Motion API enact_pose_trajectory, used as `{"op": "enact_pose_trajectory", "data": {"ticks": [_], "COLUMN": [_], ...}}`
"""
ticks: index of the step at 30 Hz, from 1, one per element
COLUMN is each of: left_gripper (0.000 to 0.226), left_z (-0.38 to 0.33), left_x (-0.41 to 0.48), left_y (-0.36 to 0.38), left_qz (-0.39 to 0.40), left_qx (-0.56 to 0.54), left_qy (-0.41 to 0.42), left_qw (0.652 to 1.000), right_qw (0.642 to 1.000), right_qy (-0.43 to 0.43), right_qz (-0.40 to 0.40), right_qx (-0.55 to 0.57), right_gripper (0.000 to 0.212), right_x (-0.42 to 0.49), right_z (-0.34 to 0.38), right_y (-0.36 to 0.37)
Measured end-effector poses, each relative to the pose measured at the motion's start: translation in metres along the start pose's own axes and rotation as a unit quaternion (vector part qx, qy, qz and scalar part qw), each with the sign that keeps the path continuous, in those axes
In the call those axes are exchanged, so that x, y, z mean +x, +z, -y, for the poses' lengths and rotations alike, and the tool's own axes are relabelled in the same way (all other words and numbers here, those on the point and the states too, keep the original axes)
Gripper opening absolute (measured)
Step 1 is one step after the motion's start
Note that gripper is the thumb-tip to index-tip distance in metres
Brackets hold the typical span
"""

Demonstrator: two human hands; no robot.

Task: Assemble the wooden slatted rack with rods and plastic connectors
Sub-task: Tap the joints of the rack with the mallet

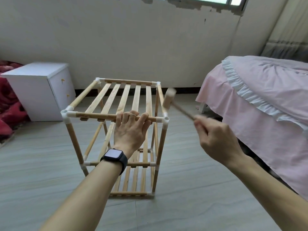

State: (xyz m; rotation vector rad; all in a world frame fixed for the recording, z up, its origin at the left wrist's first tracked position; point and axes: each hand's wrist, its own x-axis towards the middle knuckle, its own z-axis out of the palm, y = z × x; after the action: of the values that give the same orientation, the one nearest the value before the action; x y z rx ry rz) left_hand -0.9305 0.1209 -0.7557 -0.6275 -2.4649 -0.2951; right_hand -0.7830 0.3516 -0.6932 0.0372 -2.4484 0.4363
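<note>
A wooden slatted rack (pixel 106 100) stands upright on the floor, with three slatted tiers joined by rods and white plastic connectors (pixel 65 113). My left hand (pixel 130 130) grips the near top rod (pixel 96 116), fingers curled over it; a dark watch sits on that wrist. My right hand (pixel 215 139) holds the thin handle of a small wooden mallet (pixel 169 98). The mallet's head is blurred and hangs just above the near right top corner connector (pixel 165 119).
A white cabinet (pixel 38 90) stands at the left, with red bedding beside it. A bed with a pink cover (pixel 266 104) fills the right side, close to the rack. The pale wall runs behind. The floor is grey tile.
</note>
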Motion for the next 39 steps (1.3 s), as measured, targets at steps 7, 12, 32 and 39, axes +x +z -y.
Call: {"op": "enact_pose_trajectory", "data": {"ticks": [7, 12, 32, 39], "left_gripper": [0.033, 0.039, 0.043, 0.035], "left_z": [0.002, 0.011, 0.126, 0.127], "left_x": [0.001, 0.005, -0.079, -0.089], "left_y": [0.0, -0.014, -0.058, -0.056], "left_qz": [0.011, 0.052, -0.002, 0.015], "left_qx": [0.007, -0.031, -0.364, -0.347], "left_qy": [0.002, 0.012, -0.239, -0.234], "left_qw": [1.0, 0.998, 0.9, 0.908], "right_qw": [0.999, 0.994, 0.951, 0.957], "right_qy": [0.031, 0.093, -0.067, -0.1], "right_qz": [-0.008, 0.049, 0.204, 0.145], "right_qx": [-0.013, 0.004, 0.224, 0.229], "right_gripper": [0.019, 0.02, 0.019, 0.017], "right_x": [-0.006, -0.003, 0.057, 0.06], "right_z": [0.004, 0.009, 0.149, 0.161], "right_y": [-0.006, -0.003, 0.094, 0.079]}}
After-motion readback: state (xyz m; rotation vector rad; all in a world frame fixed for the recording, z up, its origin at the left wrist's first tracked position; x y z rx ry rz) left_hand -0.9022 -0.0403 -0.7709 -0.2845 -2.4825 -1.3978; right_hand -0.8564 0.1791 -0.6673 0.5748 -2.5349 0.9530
